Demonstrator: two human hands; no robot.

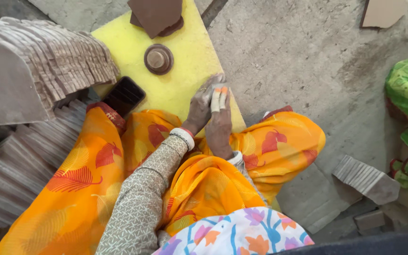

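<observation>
left hand and right hand together clasping a small pale piece over the near edge of a yellow pad, round brown knob farther, dark phone left

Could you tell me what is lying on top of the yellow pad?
On the yellow pad sit a round brown disc, brown flat pieces at its far end and a dark phone overlapping its left edge. Both hands cover its near right corner, so anything beneath them is hidden.

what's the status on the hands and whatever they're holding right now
Left hand and right hand together, over yellow foam pad edge. Right fingers taped, pinching small pale piece. Round brown knob apart, nothing blocking.
</observation>
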